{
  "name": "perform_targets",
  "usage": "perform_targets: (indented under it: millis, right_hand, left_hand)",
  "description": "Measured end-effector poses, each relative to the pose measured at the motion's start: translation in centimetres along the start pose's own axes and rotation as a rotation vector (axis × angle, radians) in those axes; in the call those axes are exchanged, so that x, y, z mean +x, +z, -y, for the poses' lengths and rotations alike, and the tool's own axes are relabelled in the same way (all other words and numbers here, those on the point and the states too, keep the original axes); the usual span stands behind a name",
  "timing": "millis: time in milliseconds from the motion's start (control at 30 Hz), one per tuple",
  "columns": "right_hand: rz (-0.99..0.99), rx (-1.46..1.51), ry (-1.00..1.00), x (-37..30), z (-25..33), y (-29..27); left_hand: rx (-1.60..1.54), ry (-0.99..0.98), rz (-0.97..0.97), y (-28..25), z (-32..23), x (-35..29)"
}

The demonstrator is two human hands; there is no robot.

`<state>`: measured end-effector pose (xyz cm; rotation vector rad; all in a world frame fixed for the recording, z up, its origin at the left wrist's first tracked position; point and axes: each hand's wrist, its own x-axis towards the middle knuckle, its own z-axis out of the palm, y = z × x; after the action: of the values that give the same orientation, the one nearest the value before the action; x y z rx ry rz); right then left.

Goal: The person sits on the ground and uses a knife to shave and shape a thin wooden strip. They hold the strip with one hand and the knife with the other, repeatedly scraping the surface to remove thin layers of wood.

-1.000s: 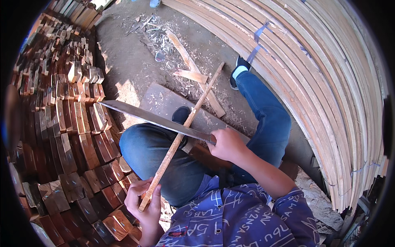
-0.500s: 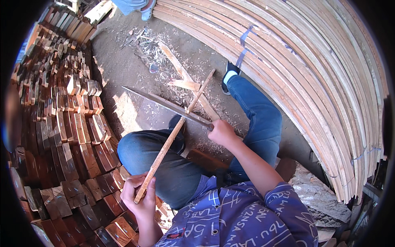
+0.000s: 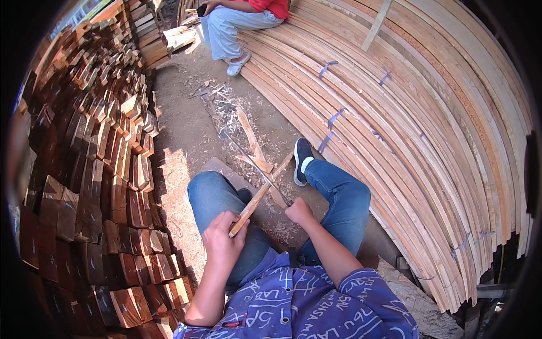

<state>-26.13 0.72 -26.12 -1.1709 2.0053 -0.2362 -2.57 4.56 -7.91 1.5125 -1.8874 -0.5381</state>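
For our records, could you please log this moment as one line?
Left hand: holds wooden stick; Right hand: grips long blade; Blade: crosses stick in view; Ground: wood shavings; Beyond: seated person

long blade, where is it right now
In the head view, the long blade is mostly just left of centre, in the right hand, crossing the wooden stick.

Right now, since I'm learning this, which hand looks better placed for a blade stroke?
Probably the right hand: it grips the near end of the long blade, which crosses the wooden stick in this view. The left hand holds the stick's near end, so seems better suited to steadying.
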Motion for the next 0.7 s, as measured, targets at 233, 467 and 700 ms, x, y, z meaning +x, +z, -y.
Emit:
perform_targets:
  millis: [233, 467, 700]
  right_hand:
    - [-0.073, 0.022, -0.067, 1.2, -2.1, 2.3]
    - [0.031, 0.048, -0.117, 0.9, -2.0, 1.1]
    - [0.189, 0.051, -0.301, -1.2, 1.6, -5.2]
  left_hand:
    - [-0.020, 0.000, -0.005, 0.0, -0.2, -0.7]
    - [-0.026, -0.021, -0.002, -0.2, -0.1, -0.1]
    - [-0.026, -0.049, 0.029, 0.0, -2.7, 3.1]
